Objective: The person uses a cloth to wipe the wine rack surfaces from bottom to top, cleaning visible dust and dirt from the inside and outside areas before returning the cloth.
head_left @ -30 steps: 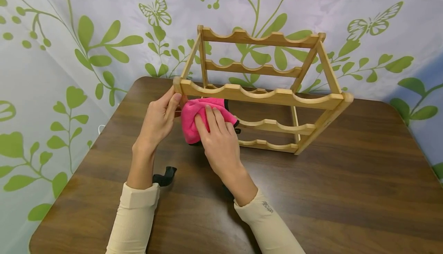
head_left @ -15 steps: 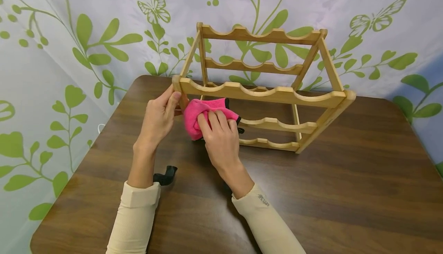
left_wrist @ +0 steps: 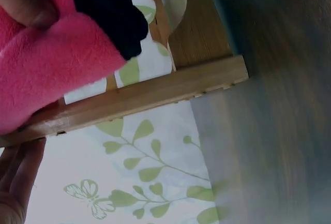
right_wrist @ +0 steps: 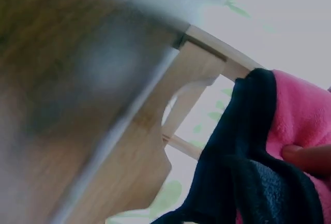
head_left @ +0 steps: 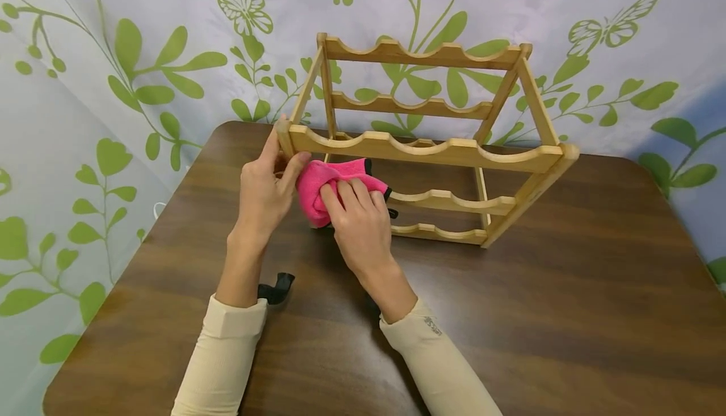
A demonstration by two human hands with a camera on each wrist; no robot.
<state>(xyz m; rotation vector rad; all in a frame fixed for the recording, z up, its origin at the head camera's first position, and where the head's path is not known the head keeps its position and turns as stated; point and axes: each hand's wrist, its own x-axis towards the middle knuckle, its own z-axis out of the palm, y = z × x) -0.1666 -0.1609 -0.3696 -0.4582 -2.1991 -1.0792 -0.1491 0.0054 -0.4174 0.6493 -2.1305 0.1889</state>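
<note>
A light wooden wine rack (head_left: pixel 422 150) with scalloped rails stands on the table. My left hand (head_left: pixel 263 192) holds its left front post, fingers behind and thumb in front. In the left wrist view, a digit presses on the pink cloth (left_wrist: pixel 67 63) beside the post (left_wrist: pixel 139 97). Bunched in my right hand (head_left: pixel 363 227), that dark-edged cloth lies against the rack's left front part, curled fingers dug into it. The right wrist view shows the cloth's dark border (right_wrist: pixel 232 136) close to a scalloped rail (right_wrist: pixel 137 167). Cloth covers the left ends of the lower rails.
A small dark curved object (head_left: pixel 276 288) lies on the brown wooden table (head_left: pixel 567 315), partly behind the left forearm. A backdrop (head_left: pixel 187 0) printed with green leaves and butterflies hangs behind the table.
The right fingers have curled deeper into the cloth, which has bunched up and shifted slightly upward. My left thumb has moved off the post's top, down toward the cloth.
</note>
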